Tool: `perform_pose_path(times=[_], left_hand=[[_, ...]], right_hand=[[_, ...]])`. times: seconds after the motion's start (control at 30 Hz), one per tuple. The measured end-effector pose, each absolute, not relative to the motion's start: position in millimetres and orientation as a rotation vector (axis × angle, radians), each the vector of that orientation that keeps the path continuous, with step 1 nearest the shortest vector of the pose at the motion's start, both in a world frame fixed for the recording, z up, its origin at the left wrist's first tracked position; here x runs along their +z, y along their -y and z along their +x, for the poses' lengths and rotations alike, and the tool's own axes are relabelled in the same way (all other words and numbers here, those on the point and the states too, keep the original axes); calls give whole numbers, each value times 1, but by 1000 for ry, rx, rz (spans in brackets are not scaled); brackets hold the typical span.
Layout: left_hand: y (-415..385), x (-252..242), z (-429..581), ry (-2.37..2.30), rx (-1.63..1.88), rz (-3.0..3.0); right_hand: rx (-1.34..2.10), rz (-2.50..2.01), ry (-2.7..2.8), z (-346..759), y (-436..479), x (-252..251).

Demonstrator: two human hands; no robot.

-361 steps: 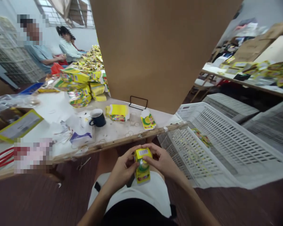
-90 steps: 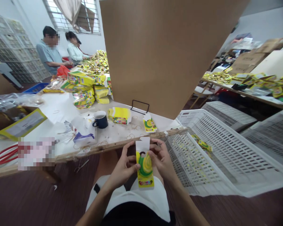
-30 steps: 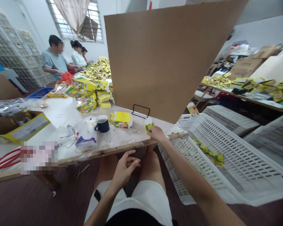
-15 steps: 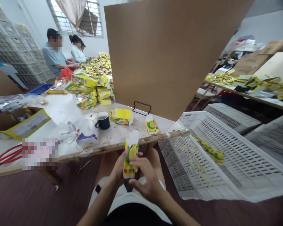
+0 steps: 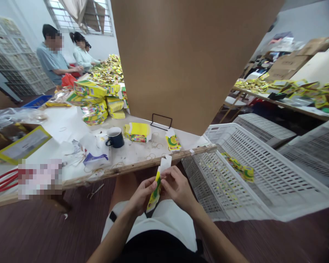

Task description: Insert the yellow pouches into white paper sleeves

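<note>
A small yellow and green carton point(image 5: 154, 196) with raised white flaps is tilted edge-on above my lap. My left hand point(image 5: 141, 194) is closed on its left side, thumb against the printed face. The curled fingers of my right hand point(image 5: 179, 187) grip the carton's upper right side, just below the white flaps; the fingertips are partly hidden. Beyond my hands, another flat yellow carton point(image 5: 173, 141) lies near the table edge, and a bundle of yellow cartons point(image 5: 137, 132) rests to its left.
A dark mug point(image 5: 115, 138) stands on the table point(image 5: 131, 157). A large cardboard sheet point(image 5: 178, 69) rises behind a black wire stand point(image 5: 161, 122). At right, a white plastic crate point(image 5: 263, 160) holds several cartons. Two co-workers point(image 5: 52, 60) are by a carton heap point(image 5: 109, 71).
The carton has turned from face-on to edge-on and tilted right. My right hand has moved up from its front to its upper right side. The view has shifted slightly.
</note>
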State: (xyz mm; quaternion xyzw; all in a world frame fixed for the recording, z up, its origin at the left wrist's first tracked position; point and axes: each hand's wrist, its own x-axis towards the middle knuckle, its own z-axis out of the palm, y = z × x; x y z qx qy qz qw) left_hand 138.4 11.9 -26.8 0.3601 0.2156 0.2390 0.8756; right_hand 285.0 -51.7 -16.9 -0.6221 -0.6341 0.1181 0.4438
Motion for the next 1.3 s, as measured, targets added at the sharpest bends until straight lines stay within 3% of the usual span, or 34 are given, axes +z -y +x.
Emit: perform_pose_path(times=[0.73, 1.17, 1.3], left_hand=[[-13, -23, 137, -436, 476, 757], [-16, -25, 133, -505, 489, 733], [-17, -23, 135, -544, 562, 763]], right_hand=[[211, -1614, 1729, 287, 53, -5], [371, -1599, 1750, 290, 54, -1], [252, -1561, 1556, 286, 55, -9]])
